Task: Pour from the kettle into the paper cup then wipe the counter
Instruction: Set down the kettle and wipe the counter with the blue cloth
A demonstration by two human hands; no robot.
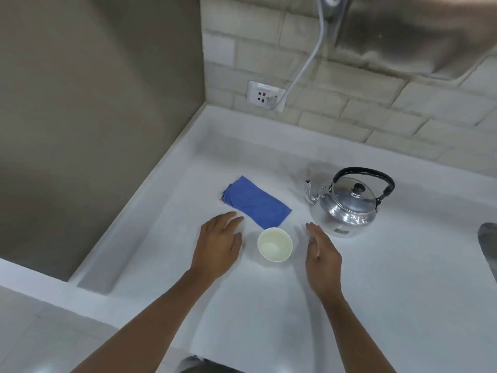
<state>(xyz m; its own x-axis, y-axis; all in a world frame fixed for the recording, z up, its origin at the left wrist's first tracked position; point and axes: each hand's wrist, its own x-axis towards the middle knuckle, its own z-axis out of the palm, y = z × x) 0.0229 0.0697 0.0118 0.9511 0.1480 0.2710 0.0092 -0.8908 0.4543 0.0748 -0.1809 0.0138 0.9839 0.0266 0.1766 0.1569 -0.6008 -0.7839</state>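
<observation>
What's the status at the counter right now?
Left hand and right hand open, flanking paper cup. Kettle upright, untouched. Blue cloth folded. Nothing blocking.

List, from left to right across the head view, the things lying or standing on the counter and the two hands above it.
Left hand → blue cloth → paper cup → right hand → kettle.

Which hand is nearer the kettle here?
Right. The right hand hovers just beside the kettle, fingertips close to its base. The left hand is beyond the paper cup.
</observation>
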